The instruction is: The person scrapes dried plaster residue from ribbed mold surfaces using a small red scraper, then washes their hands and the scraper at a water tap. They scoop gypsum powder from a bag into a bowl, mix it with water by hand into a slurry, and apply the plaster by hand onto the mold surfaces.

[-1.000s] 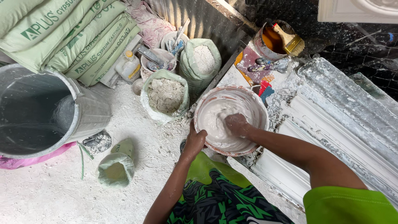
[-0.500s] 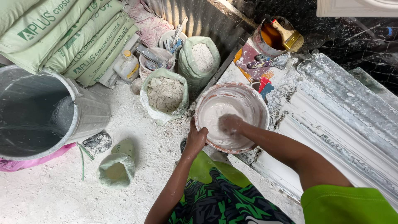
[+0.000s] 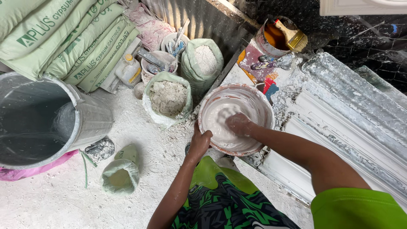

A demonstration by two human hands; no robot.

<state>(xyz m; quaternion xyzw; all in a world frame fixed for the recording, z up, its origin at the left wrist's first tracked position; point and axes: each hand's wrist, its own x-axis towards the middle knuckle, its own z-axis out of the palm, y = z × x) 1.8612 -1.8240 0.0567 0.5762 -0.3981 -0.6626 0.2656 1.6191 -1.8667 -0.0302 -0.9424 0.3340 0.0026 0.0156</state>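
While my right hand (image 3: 238, 124) sits in the wet white mix, fingers curled and coated, my left hand (image 3: 200, 142) grips the near rim of the bowl (image 3: 258, 106) so it stays put on the dusty floor (image 3: 144, 169).

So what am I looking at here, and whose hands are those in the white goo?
The camera sits on a person's head and looks down, so you see that person's own two arms. The left hand grips the rim of a round bowl to steady it. The right hand is down inside the bowl, in a wet white paste. Nearby on the dusty floor stand open sacks of white powder, a big grey bucket, stacked green bags and a tin with a brush.
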